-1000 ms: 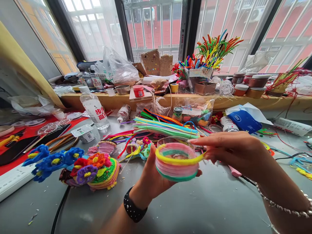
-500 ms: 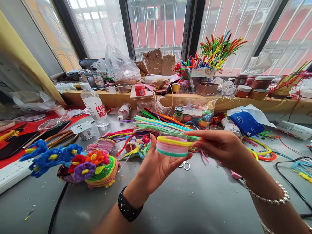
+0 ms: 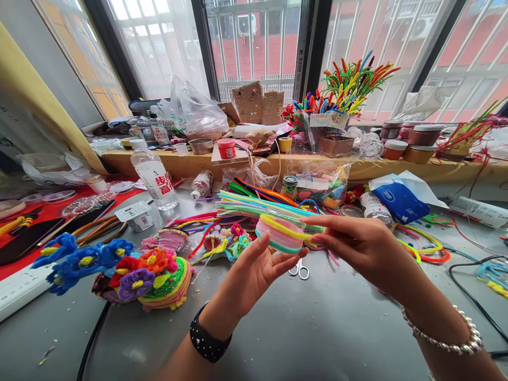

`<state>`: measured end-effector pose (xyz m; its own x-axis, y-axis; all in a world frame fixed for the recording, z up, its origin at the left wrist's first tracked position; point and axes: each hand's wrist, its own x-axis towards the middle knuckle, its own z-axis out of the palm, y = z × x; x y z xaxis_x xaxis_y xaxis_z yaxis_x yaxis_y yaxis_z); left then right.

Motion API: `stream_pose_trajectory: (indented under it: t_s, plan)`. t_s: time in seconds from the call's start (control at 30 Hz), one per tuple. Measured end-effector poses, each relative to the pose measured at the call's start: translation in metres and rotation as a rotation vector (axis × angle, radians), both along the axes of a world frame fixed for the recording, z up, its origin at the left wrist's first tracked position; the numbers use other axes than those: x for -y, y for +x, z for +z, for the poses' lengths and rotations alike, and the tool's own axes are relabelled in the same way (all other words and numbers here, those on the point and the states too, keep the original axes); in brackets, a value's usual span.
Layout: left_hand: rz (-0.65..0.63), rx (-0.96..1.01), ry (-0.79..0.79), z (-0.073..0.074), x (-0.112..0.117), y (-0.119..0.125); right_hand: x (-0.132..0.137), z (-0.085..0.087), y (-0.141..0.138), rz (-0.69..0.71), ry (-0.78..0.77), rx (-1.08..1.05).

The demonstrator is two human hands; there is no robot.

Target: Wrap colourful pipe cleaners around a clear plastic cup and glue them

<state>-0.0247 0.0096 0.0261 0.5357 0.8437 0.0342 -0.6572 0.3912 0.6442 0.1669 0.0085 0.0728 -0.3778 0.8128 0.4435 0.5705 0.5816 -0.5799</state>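
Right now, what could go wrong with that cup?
The cup sits tilted at the fingers of the left hand and might slip. The yellow strip could loosen if the right hand eases its pinch. Scissors lie on the table nearby and might get knocked.

I can see a broad, dark black wristband (image 3: 209,334) around the wrist of the left hand (image 3: 246,275), scattered with small pale dots; whether they are studs or print, I can't tell from here. Beyond the right hand (image 3: 361,248), a bracelet of round, shiny silver beads (image 3: 470,346) circles the arm, the beads looking larger toward one side. Both forearms show bare.
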Motion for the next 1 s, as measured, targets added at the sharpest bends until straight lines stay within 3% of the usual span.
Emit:
stream_pose_trajectory:
  t_s: [0.33, 0.73, 1.0]
  plan:
    - [0.023, 0.034, 0.044, 0.0056, 0.0027, -0.0009, 0.0017, -0.0016, -0.0076, -0.027, 0.026, 0.094]
    - [0.033, 0.043, -0.02, 0.0051, 0.0021, 0.0009, 0.0025, -0.0018, -0.0076, -0.033, 0.057, 0.137]
    - [-0.009, 0.116, -0.01, 0.005, 0.0041, -0.0014, 0.0093, 0.0015, -0.0081, -0.013, 0.07, 0.069]
